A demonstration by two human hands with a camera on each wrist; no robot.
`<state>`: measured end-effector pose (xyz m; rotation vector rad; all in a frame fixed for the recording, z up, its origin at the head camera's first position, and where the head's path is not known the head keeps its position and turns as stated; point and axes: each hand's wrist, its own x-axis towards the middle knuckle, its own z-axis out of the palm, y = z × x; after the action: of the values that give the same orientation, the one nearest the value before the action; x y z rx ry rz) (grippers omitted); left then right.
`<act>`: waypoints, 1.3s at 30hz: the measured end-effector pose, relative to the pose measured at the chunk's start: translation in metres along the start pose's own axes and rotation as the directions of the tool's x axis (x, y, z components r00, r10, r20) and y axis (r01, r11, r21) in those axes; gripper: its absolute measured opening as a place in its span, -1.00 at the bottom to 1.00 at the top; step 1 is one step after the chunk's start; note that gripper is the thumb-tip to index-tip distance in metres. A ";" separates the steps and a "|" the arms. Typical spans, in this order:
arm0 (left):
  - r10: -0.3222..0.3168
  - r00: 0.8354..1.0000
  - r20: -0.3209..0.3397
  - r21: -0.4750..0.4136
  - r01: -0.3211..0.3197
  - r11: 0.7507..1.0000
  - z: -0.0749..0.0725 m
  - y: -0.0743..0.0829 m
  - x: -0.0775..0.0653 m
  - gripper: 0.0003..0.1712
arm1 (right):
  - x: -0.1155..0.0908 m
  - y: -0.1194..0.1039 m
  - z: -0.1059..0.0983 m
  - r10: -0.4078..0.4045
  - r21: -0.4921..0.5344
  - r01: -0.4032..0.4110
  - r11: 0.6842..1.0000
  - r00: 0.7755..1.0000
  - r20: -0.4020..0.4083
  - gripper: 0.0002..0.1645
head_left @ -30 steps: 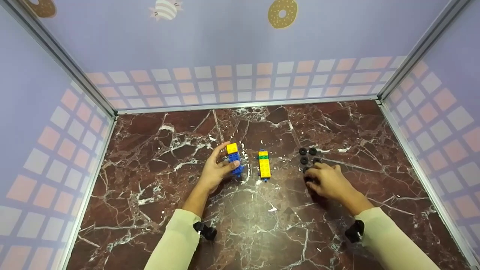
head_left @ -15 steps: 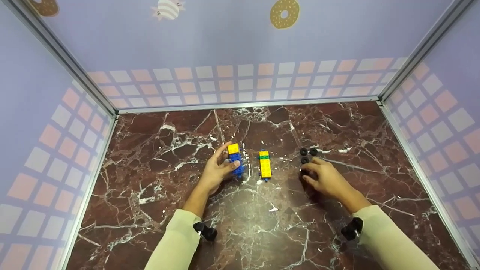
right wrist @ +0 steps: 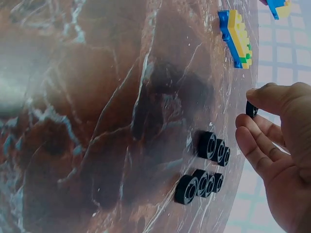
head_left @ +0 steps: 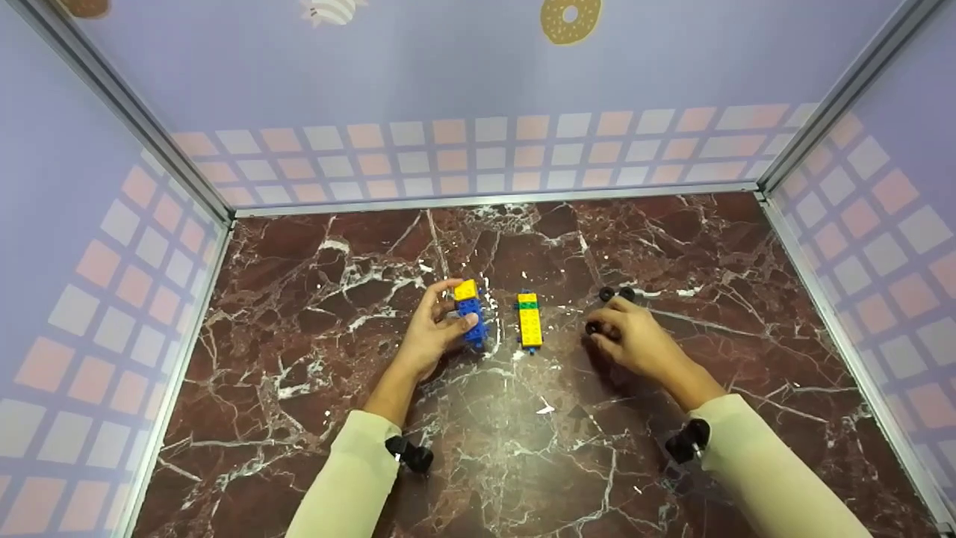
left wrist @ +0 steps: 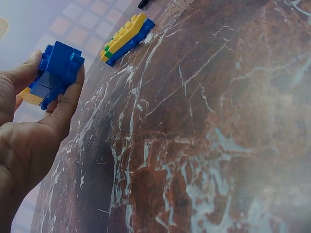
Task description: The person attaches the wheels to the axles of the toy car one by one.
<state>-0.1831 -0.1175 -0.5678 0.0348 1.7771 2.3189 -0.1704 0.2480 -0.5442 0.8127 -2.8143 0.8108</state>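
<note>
My left hand [head_left: 432,335] holds a toy vehicle built of blue blocks [head_left: 471,320] with a yellow block at its far end, thumb on one side and fingers on the other. In the left wrist view the blue blocks [left wrist: 59,65] are raised off the table. Between the thumb and fingers of my right hand [head_left: 641,338] is a small black toy wheel [right wrist: 251,109], lifted clear of the surface. Below that hand, several more black wheels [right wrist: 208,144] stand in two rows. In the head view most of these are hidden behind the hand.
A second block vehicle [head_left: 529,321], yellow and green on a blue base, lies between my hands. The marble-patterned table [head_left: 515,463] is bounded by purple panels with a checked print [head_left: 448,134] at the back and both sides.
My right hand has risen from the wheels with one pinched in its fingers and moved slightly left. The left hand keeps its hold, and the blue vehicle has shifted a little.
</note>
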 end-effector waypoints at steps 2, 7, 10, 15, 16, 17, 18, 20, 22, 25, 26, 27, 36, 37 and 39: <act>0.002 1.000 0.000 0.004 -0.002 1.000 0.000 0.000 0.000 -0.22 | 0.002 -0.001 0.001 -0.001 0.004 0.002 1.000 1.000 -0.011 -0.67; -0.008 1.000 -0.003 0.001 0.008 1.000 0.001 0.000 0.001 -0.22 | 0.009 -0.005 0.004 0.000 0.004 0.000 1.000 1.000 -0.029 -0.70; -0.021 1.000 -0.002 0.000 0.021 1.000 0.001 0.001 0.000 -0.21 | 0.014 -0.008 0.005 0.001 0.022 0.000 1.000 1.000 -0.031 -0.70; -0.020 1.000 0.004 0.002 0.020 1.000 0.001 0.000 0.001 -0.20 | 0.024 -0.014 0.008 0.025 0.062 -0.023 0.998 0.999 -0.025 -0.69; -0.017 1.000 0.006 0.001 0.017 1.000 0.001 0.000 0.001 -0.20 | 0.026 -0.015 0.008 0.032 0.064 -0.030 0.997 0.999 -0.021 -0.70; -0.015 1.000 0.006 0.002 0.015 1.000 0.001 0.000 0.001 -0.20 | 0.027 -0.016 0.009 0.034 0.066 -0.032 0.997 0.999 -0.023 -0.70; -0.015 1.000 0.006 0.002 0.015 1.000 0.001 0.000 0.001 -0.21 | 0.029 -0.018 0.009 0.036 0.064 -0.034 0.997 0.999 -0.024 -0.70; -0.018 1.000 0.006 0.004 0.018 1.000 0.001 0.000 0.001 -0.21 | 0.031 -0.020 0.010 0.038 0.062 -0.037 0.997 0.999 -0.028 -0.70; -0.022 1.000 0.007 0.005 0.022 1.000 0.002 0.000 0.001 -0.22 | 0.034 -0.022 0.011 0.035 0.067 -0.033 0.997 0.999 -0.033 -0.70; -0.026 1.000 0.010 0.009 0.026 1.000 0.002 0.000 0.000 -0.22 | 0.037 -0.025 0.014 0.033 0.079 -0.030 0.996 0.999 -0.033 -0.68; -0.026 1.000 0.013 0.010 0.025 1.000 0.002 0.000 0.000 -0.22 | 0.038 -0.026 0.014 0.028 0.083 -0.026 0.996 0.999 -0.031 -0.68; -0.024 1.000 0.017 0.007 0.024 1.000 0.002 0.000 0.000 -0.21 | 0.039 -0.027 0.015 0.026 0.083 -0.023 0.996 0.999 -0.029 -0.68; -0.019 0.999 0.028 -0.015 0.019 1.000 0.004 -0.001 -0.001 -0.19 | 0.049 -0.036 0.019 0.037 0.086 -0.034 0.996 0.999 -0.035 -0.67; -0.021 0.999 0.026 -0.014 0.021 1.000 0.004 -0.001 -0.001 -0.19 | 0.050 -0.037 0.019 0.042 0.088 -0.038 0.995 0.998 -0.037 -0.67; -0.025 0.999 0.023 -0.007 0.025 1.000 0.004 -0.001 -0.002 -0.18 | 0.052 -0.038 0.020 0.047 0.086 -0.043 0.995 0.998 -0.041 -0.66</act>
<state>-0.1805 -0.1132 -0.5677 0.0379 1.7479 2.2982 -0.1939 0.1858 -0.5310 0.7363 -2.7870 0.9497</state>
